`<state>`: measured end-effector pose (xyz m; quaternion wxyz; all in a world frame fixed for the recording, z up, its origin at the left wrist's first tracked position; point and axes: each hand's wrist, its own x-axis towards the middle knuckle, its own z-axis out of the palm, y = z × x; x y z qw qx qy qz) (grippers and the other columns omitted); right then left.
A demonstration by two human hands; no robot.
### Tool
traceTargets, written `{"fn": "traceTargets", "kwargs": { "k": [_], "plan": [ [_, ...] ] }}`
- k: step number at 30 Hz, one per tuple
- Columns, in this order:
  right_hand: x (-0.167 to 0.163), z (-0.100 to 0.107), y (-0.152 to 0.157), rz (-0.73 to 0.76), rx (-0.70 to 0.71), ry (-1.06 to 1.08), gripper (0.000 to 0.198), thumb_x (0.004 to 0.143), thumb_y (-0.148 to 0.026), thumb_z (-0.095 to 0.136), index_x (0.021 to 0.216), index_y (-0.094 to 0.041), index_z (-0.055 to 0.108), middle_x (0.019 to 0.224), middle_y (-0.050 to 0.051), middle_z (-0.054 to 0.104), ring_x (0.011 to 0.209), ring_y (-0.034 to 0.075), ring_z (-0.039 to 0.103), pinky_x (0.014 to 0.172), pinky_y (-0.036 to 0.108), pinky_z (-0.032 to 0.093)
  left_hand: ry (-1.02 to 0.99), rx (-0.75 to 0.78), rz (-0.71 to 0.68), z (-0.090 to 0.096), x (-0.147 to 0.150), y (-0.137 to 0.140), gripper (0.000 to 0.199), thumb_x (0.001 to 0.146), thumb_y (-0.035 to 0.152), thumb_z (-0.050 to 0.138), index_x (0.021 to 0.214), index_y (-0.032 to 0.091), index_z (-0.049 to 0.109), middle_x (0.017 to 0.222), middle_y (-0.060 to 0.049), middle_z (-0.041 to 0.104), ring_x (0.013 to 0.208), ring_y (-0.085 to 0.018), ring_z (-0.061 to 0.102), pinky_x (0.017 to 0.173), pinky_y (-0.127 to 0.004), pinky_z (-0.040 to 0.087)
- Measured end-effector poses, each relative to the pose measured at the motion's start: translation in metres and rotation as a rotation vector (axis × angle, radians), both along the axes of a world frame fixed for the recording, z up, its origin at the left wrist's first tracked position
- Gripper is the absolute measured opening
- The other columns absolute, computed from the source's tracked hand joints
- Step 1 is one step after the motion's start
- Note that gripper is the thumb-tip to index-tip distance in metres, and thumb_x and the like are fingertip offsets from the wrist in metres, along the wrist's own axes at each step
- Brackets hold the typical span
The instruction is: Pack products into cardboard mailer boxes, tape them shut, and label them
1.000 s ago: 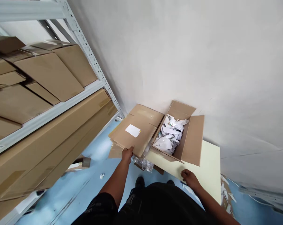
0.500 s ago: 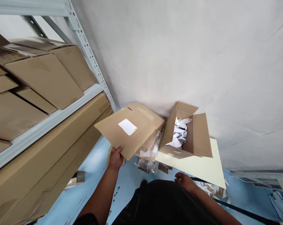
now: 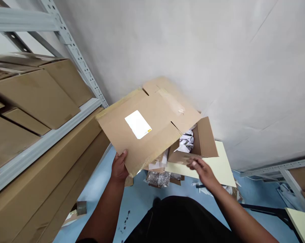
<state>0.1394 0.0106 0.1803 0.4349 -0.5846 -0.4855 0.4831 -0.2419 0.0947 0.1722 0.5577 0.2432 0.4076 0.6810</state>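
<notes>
Gripping the flattened cardboard box (image 3: 156, 131) by its near left edge, your left hand (image 3: 120, 165) holds it raised before the wall (image 3: 192, 44); your right hand (image 3: 201, 168), fingers loosely parted and free, hovers near the open carton (image 3: 208, 141) on the pale table (image 3: 220, 168). The flattened cardboard box hides part of that carton and its crumpled paper (image 3: 186, 141). Loaded shelving (image 3: 23, 20) crowds your left.
</notes>
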Motion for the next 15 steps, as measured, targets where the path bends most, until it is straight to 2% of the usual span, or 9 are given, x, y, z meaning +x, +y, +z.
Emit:
{"fn": "traceTargets", "kwargs": {
  "k": [4, 6, 8, 10, 12, 15],
  "plan": [
    [0.059, 0.04, 0.019, -0.464, 0.268, 0.104, 0.058, 0.091, -0.061, 0.065, 0.136, -0.027, 0.054, 0.135, 0.011, 0.065, 0.104, 0.023, 0.072, 0.088, 0.039, 0.058, -0.021, -0.022, -0.122, 0.008, 0.019, -0.003, 0.069, 0.068, 0.046, 0.089, 0.128, 0.022, 0.066, 0.121, -0.008, 0.076, 0.117, -0.032, 0.07, 0.103, -0.045, 0.057],
    [0.095, 0.055, 0.019, -0.613, 0.314, 0.087, 0.06, 0.088, -0.061, 0.068, 0.137, -0.029, 0.053, 0.141, 0.01, 0.061, 0.106, 0.022, 0.071, 0.085, 0.036, 0.059, -0.013, -0.034, -0.2, 0.009, 0.029, -0.007, 0.071, 0.066, 0.046, 0.09, 0.128, 0.021, 0.066, 0.116, -0.009, 0.077, 0.115, -0.033, 0.071, 0.101, -0.045, 0.058],
    [0.126, 0.064, 0.009, -0.658, 0.29, 0.048, 0.058, 0.084, -0.059, 0.072, 0.132, -0.028, 0.059, 0.137, 0.008, 0.065, 0.108, 0.022, 0.069, 0.083, 0.033, 0.058, 0.008, -0.045, -0.297, 0.01, 0.042, -0.012, 0.072, 0.064, 0.044, 0.091, 0.128, 0.02, 0.066, 0.113, -0.01, 0.078, 0.113, -0.034, 0.072, 0.099, -0.046, 0.058],
    [0.151, 0.067, -0.011, -0.614, 0.246, 0.013, 0.054, 0.081, -0.056, 0.075, 0.123, -0.024, 0.066, 0.124, 0.009, 0.072, 0.105, 0.023, 0.069, 0.083, 0.033, 0.057, 0.045, -0.062, -0.405, 0.012, 0.058, -0.017, 0.072, 0.064, 0.044, 0.091, 0.127, 0.019, 0.067, 0.11, -0.011, 0.078, 0.112, -0.036, 0.072, 0.098, -0.048, 0.059],
    [0.171, 0.065, -0.036, -0.576, 0.212, -0.008, 0.051, 0.076, -0.054, 0.079, 0.113, -0.021, 0.07, 0.108, 0.009, 0.076, 0.097, 0.024, 0.07, 0.079, 0.032, 0.057, 0.085, -0.081, -0.489, 0.016, 0.079, -0.023, 0.072, 0.063, 0.044, 0.091, 0.126, 0.018, 0.068, 0.108, -0.013, 0.078, 0.111, -0.038, 0.072, 0.096, -0.05, 0.059],
    [0.204, 0.052, -0.076, -0.611, 0.137, 0.009, 0.047, 0.069, -0.054, 0.083, 0.098, -0.02, 0.069, 0.089, 0.006, 0.077, 0.08, 0.023, 0.069, 0.068, 0.031, 0.055, 0.129, -0.085, -0.578, 0.022, 0.117, -0.032, 0.073, 0.061, 0.043, 0.093, 0.126, 0.017, 0.068, 0.108, -0.014, 0.078, 0.111, -0.039, 0.071, 0.096, -0.051, 0.058]
  ]
}}
